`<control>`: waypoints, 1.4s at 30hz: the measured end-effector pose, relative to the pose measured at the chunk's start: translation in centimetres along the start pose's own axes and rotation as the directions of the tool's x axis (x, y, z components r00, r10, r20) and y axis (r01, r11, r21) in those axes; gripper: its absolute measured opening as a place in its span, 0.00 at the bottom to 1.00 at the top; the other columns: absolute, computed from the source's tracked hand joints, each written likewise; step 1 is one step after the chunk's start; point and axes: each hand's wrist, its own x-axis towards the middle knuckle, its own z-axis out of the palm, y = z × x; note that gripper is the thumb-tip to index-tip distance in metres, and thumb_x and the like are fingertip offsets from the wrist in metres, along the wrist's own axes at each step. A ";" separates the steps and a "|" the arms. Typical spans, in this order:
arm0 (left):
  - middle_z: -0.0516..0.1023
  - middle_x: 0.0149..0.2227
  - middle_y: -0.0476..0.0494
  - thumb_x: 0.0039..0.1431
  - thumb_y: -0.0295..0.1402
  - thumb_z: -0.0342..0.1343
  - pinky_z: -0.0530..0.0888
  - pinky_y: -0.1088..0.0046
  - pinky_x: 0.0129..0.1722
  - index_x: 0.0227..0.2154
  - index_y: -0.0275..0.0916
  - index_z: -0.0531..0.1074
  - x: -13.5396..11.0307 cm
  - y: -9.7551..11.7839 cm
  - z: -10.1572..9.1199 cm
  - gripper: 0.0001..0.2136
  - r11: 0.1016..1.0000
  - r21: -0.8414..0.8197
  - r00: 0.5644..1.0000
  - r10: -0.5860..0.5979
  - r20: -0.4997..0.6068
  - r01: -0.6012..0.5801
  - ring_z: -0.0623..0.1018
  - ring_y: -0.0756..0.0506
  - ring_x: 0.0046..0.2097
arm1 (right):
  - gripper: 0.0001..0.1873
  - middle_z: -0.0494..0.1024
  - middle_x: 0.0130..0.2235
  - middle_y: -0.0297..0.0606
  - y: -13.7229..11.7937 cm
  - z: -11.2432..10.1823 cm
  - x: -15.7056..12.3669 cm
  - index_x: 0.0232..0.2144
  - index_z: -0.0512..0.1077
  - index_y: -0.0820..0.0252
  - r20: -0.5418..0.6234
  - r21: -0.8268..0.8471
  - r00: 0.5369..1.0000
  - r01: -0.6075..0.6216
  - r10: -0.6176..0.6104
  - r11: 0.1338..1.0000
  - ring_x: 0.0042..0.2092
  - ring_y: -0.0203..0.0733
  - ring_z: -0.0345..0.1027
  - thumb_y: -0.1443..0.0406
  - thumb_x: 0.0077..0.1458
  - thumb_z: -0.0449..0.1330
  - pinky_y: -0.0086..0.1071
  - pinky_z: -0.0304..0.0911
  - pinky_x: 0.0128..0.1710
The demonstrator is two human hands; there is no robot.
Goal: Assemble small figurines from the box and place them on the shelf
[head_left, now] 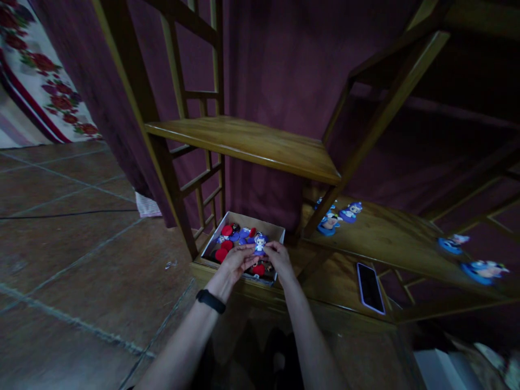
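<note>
Head camera view: at the upper left of the frame, a white cloth (60, 103) has big red flowers on it. Next to it hangs a dark purple curtain (89, 81). Below, a black cord (101, 212) lies across the brown tile floor (81, 238). A bit to the right, a small shiny scrap (170, 264) lies on the tiles.

Then comes a tall wooden stand (140, 92), with a bare middle shelf (244, 142) near the top center. Below that shelf sits an open box (260, 221). It has lots of little things in it, with red pieces (221, 254) and purple ones, all mixed up.

At the lower center, the person wears a black band (211, 301) on the left wrist. The left hand (239, 261) is over the front of the box, and its fingers are closed on a small purple toy (260, 245). The toy is upright, in the middle of the frame, above the box. The right hand (278, 257) pinches the toy's right side, with its finger and thumb close together.

Right of the center, a purple-bottomed toy (350, 212) and a blue-bottomed toy (328, 223) stand close together on a low shelf (390, 233). Below them, a phone (370, 288) lies with its dark screen up. Far to the right, two more blue-bottomed toys (483, 271) sit on the low shelf, too blurry to see well.
</note>
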 end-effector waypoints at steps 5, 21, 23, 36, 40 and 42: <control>0.77 0.23 0.41 0.51 0.19 0.52 0.76 0.75 0.31 0.31 0.31 0.70 0.3 0.1 -0.2 0.06 0.999 -0.050 0.999 -0.004 0.046 0.007 0.78 0.49 0.25 | 0.11 0.72 0.22 0.30 -0.4 -0.3 -0.1 0.25 0.70 0.60 0.026 0.062 0.998 -0.058 0.057 0.996 0.24 0.33 0.66 0.59 0.38 0.61 0.28 0.65 0.26; 0.78 0.29 0.39 0.49 0.17 0.55 0.77 0.72 0.35 0.34 0.31 0.71 0.0 0.1 0.1 0.09 0.998 -0.042 0.996 0.046 0.082 -0.042 0.79 0.47 0.31 | 0.13 0.74 0.29 0.33 0.1 -0.5 0.0 0.29 0.71 0.59 0.027 0.079 0.999 -0.045 0.043 0.996 0.31 0.36 0.69 0.59 0.38 0.61 0.31 0.67 0.33; 0.78 0.29 0.40 0.46 0.15 0.56 0.77 0.73 0.35 0.34 0.31 0.71 -0.1 0.0 0.1 0.11 0.997 -0.054 0.995 0.060 0.082 -0.056 0.79 0.48 0.31 | 0.13 0.74 0.30 0.33 0.0 -0.5 0.0 0.28 0.71 0.60 0.025 0.062 0.999 -0.035 0.034 0.997 0.32 0.37 0.69 0.59 0.38 0.61 0.31 0.67 0.32; 0.74 0.22 0.50 0.42 0.13 0.57 0.76 0.70 0.35 0.33 0.34 0.69 0.8 -0.9 0.0 0.15 0.977 0.068 0.977 0.199 0.076 -0.204 0.77 0.50 0.28 | 0.16 0.75 0.32 0.33 0.2 0.1 0.2 0.34 0.71 0.58 0.041 0.055 0.999 0.030 -0.033 0.998 0.34 0.37 0.69 0.61 0.38 0.61 0.30 0.65 0.33; 0.73 0.21 0.52 0.40 0.14 0.58 0.76 0.73 0.31 0.31 0.34 0.68 0.8 -1.0 0.2 0.14 0.958 0.116 0.961 0.250 0.114 -0.263 0.76 0.51 0.26 | 0.18 0.77 0.34 0.34 0.2 0.1 0.3 0.36 0.71 0.58 0.081 0.036 0.994 0.067 -0.070 0.997 0.36 0.39 0.70 0.62 0.38 0.61 0.31 0.64 0.37; 0.73 0.21 0.52 0.39 0.14 0.58 0.75 0.74 0.30 0.30 0.34 0.68 0.8 -1.0 0.3 0.14 0.957 0.122 0.961 0.249 0.121 -0.263 0.76 0.51 0.25 | 0.17 0.77 0.34 0.33 0.5 0.0 0.6 0.35 0.71 0.58 0.088 0.011 0.992 0.091 -0.092 0.996 0.36 0.39 0.70 0.62 0.38 0.61 0.32 0.63 0.39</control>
